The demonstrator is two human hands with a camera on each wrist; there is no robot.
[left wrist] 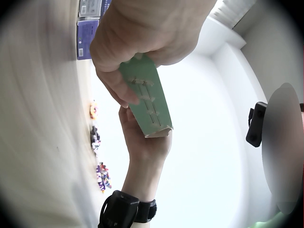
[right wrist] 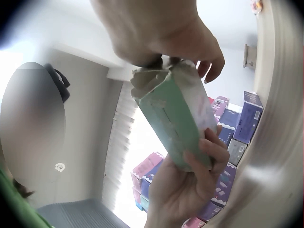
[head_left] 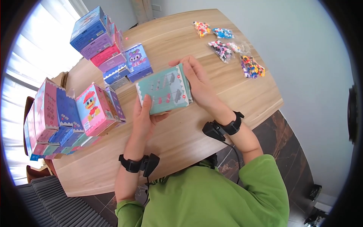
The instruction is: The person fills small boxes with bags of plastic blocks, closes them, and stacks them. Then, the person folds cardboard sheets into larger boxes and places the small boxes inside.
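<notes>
A green cardboard box (head_left: 162, 90) with pictures of small parts on its face is held above the table between both hands. My left hand (head_left: 143, 115) grips its left, lower end, with the thumb on the printed face. At the opposite end my right hand (head_left: 198, 83) holds it, thumb along the edge and fingers behind. The right wrist view shows the green box (right wrist: 168, 118) with loose, ragged flaps at the end by the right hand (right wrist: 161, 33). What lies inside the box is hidden.
Stacked toy boxes (head_left: 100, 41) stand at the table's far left, a purple-blue box (head_left: 138, 60) beside them. More boxes (head_left: 56, 113), including a pink duck box (head_left: 92, 106), fill the near left. Several bags of colourful beads (head_left: 221, 51) lie at the far right of the wooden table (head_left: 170, 132).
</notes>
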